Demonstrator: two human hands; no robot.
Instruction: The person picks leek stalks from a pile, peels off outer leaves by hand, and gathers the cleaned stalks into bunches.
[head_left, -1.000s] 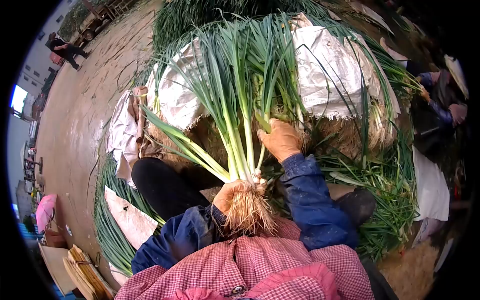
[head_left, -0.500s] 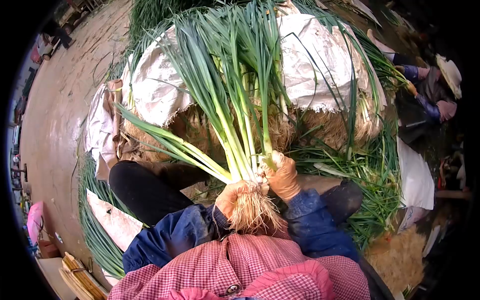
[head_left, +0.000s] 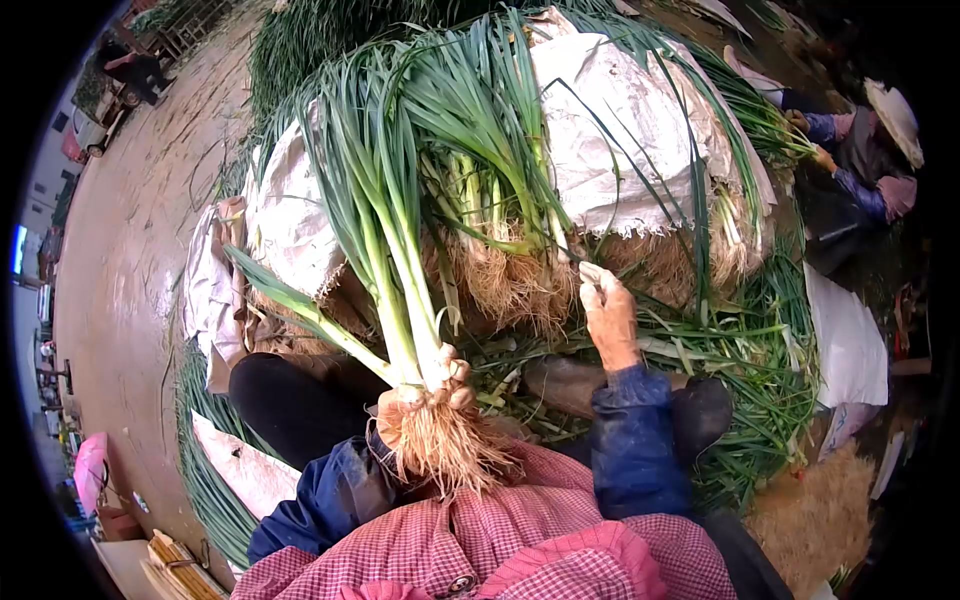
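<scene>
A bunch of leeks (head_left: 400, 300) stands in front of my chest, green leaves pointing away and pale roots (head_left: 450, 445) hanging toward me. My left hand (head_left: 455, 380) is closed round the stems just above the roots, its palm partly hidden behind them. One leek (head_left: 310, 315) splays out to the left. To the right, my right hand (head_left: 608, 312) is raised apart from the bunch, fingers drawn together. A thin dark strip shows by its fingertips, too small to make out. Beyond it, more leeks (head_left: 500, 200) lie on the pile with roots facing me.
White woven sacking (head_left: 620, 130) covers parts of the pile. Loose leaves (head_left: 750, 370) litter the ground at right, near a heap of cut roots (head_left: 815, 515). Another person (head_left: 860, 160) handles leeks at far right. A wet track (head_left: 120, 260) runs along the left.
My right hand has left the bunch and moved away to the right and forward. The bunch, in my left hand, has shifted left; fewer stems splay out to its left.
</scene>
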